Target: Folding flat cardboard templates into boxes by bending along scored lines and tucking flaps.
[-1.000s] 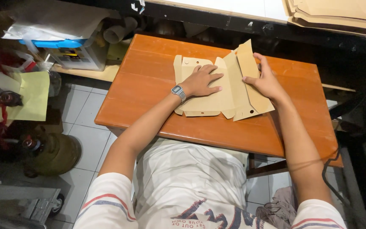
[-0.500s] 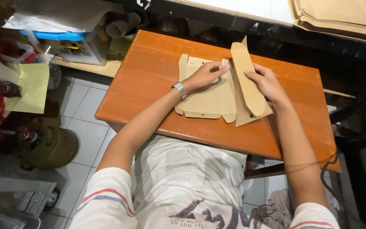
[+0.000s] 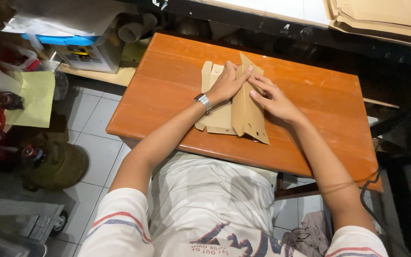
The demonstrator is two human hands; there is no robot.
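Both hands flat on the die-cut cardboard blank (image 3: 224, 114) lying mid orange wooden table (image 3: 310, 95). Left hand (image 3: 227, 83), fingers spread, presses the base panel; right hand (image 3: 274, 101), fingers straight, leans on the folded-over flap, gripping nothing. More cardboard sheets (image 3: 381, 16) stacked far right, well apart. Clear plastic box (image 3: 89, 54) and yellow paper (image 3: 36, 97) off to my left.

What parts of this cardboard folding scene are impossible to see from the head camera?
- Middle of the cardboard blank: covered by the left hand and right hand.
- Underside of the folded flap: faces the wooden table.
- Cardboard stack, top right: cut off by the frame edge.
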